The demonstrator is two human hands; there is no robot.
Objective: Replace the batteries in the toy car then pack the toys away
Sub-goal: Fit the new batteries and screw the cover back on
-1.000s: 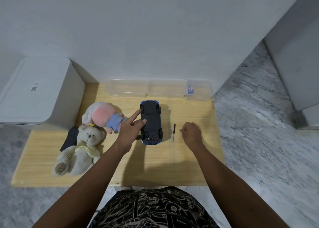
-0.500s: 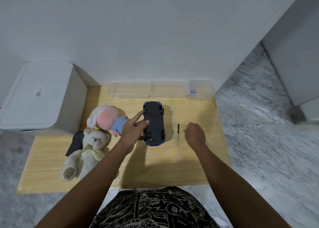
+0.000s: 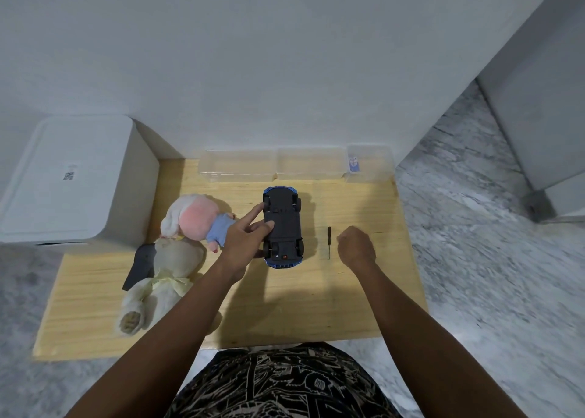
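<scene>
A blue toy car (image 3: 283, 226) lies upside down on the wooden table (image 3: 285, 307), its black underside facing up. My left hand (image 3: 245, 238) rests on the car's left side, fingers spread over the chassis. A small black screwdriver (image 3: 329, 242) lies just right of the car. My right hand (image 3: 356, 248) hovers beside the screwdriver with its fingers curled, holding nothing. Left of the car lie a pink-faced plush doll (image 3: 193, 219) in a blue shirt and a cream teddy bear (image 3: 158, 280).
Clear plastic boxes (image 3: 272, 166) line the table's back edge, the rightmost one (image 3: 368, 164) holding a blue item. A white lidded bin (image 3: 68, 180) stands at the left. A dark flat object (image 3: 139, 267) lies partly under the teddy. Marble floor surrounds the table.
My left hand has stayed on the car and my right hand has stayed beside the screwdriver. The view has shifted slightly as my head moved.
</scene>
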